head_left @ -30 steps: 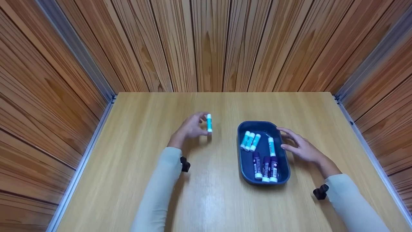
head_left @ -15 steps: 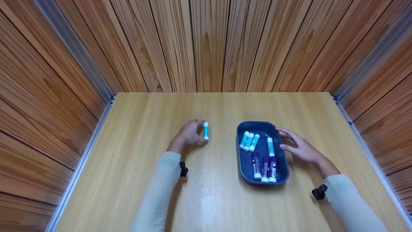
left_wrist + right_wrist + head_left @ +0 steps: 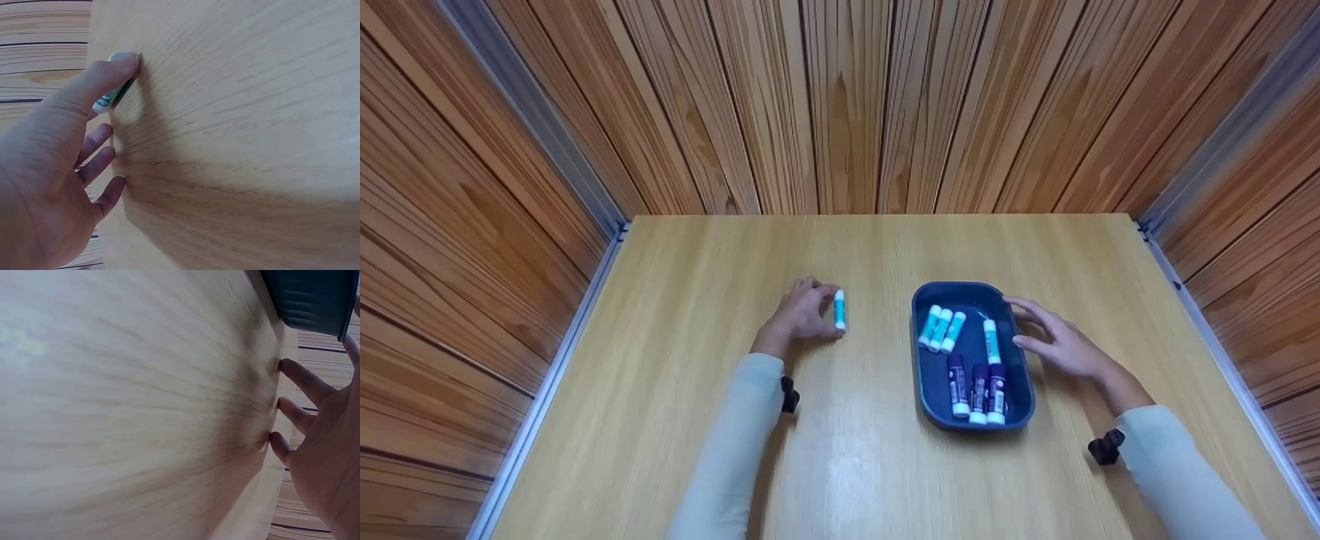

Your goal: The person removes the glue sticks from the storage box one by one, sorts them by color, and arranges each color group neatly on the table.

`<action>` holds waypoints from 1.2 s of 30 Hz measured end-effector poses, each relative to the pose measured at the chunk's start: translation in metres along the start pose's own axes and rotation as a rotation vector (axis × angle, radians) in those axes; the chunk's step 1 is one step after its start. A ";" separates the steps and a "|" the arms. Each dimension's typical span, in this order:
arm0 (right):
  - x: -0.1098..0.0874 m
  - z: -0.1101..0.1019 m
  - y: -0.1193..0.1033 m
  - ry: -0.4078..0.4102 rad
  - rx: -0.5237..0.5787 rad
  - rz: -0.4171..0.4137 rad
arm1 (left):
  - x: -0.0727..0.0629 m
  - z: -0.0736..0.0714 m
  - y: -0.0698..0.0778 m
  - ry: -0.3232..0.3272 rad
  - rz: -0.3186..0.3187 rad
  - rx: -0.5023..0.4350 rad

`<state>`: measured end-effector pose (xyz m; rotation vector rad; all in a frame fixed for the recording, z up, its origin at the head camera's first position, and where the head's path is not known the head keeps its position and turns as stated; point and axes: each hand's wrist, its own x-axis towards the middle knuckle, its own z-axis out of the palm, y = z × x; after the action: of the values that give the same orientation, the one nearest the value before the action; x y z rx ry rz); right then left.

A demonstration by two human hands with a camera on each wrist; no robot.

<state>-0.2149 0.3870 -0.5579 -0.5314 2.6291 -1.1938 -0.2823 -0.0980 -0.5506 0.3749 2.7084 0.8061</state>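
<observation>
My left hand [image 3: 804,311] pinches a teal-and-white glue stick [image 3: 839,310] between thumb and forefinger. The stick is upright in the head view, low over the table left of the tray; in the left wrist view the thumb covers part of this glue stick [image 3: 106,101], and the other fingers are spread with their tips at the table. At the right side of a dark blue tray [image 3: 971,330], my right hand [image 3: 1061,345] has its forefinger and thumb at the rim. Its other fingertips [image 3: 284,364] rest on the table in the right wrist view.
Inside the tray, three teal glue sticks [image 3: 942,328] lie side by side at the left. One more teal stick [image 3: 991,341] lies at the right, above three purple sticks [image 3: 979,394] with white ends. Wood-plank walls [image 3: 847,112] enclose the wooden table [image 3: 847,450].
The left hand has come down and slightly toward the person with the glue stick, then nearly stopped. The right hand and the tray have stayed in place.
</observation>
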 end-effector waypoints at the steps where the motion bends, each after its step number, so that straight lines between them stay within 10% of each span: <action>1: 0.000 0.000 0.000 -0.001 0.000 0.001 | 0.000 0.000 0.000 0.000 -0.005 -0.004; 23: -0.001 0.002 0.000 0.000 0.006 0.009 | -0.004 -0.008 0.004 -0.013 0.046 0.019; 36: -0.001 0.000 -0.002 0.001 -0.012 0.012 | 0.002 -0.005 0.032 0.017 0.113 0.077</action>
<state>-0.2138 0.3865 -0.5564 -0.5169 2.6378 -1.1754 -0.2804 -0.0745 -0.5289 0.5451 2.7608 0.7392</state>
